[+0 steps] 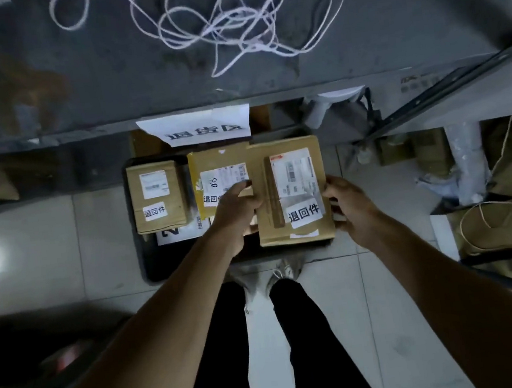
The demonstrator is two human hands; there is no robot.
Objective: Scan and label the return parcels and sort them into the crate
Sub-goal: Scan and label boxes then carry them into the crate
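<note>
I hold a flat brown cardboard parcel (291,189) with a shipping label and a white return sticker. It hangs over the right side of a dark crate (151,269) on the floor. My left hand (237,212) grips its left edge, and my right hand (350,205) grips its right edge. Inside the crate lie a small brown box (156,197) at the left and a yellowish parcel (219,178) in the middle, both with return stickers. A white parcel (182,232) lies beneath them.
A paper sign (199,127) hangs from the grey table edge (174,107) above the crate. Tangled white cord (229,24) lies on the table. Boxes, wrapped rolls and a paper bag (500,223) crowd the floor at right. My feet (270,275) stand just before the crate.
</note>
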